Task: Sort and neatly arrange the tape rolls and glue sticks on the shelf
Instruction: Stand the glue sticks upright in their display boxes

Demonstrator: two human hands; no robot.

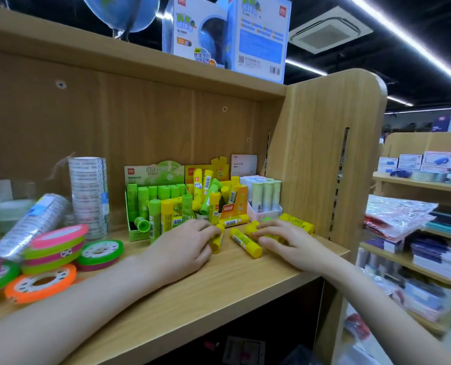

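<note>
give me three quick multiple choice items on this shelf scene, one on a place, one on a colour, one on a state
1. Where is the flat orange tape roll?
A. front left of the wooden shelf
B. on the top board
C. inside the green display box

2. What colour is the glue stick lying loose between the two hands?
A. blue
B. yellow
C. pink

3. What is the left hand doing?
A. hanging idle off the shelf
B. lifting a clear tape stack
C. gripping a yellow glue stick

Answers: 1 A, it lies near the shelf's front left edge. 2 B, body and cap are yellow. 3 C, its fingers curl round the stick on the shelf.
</note>
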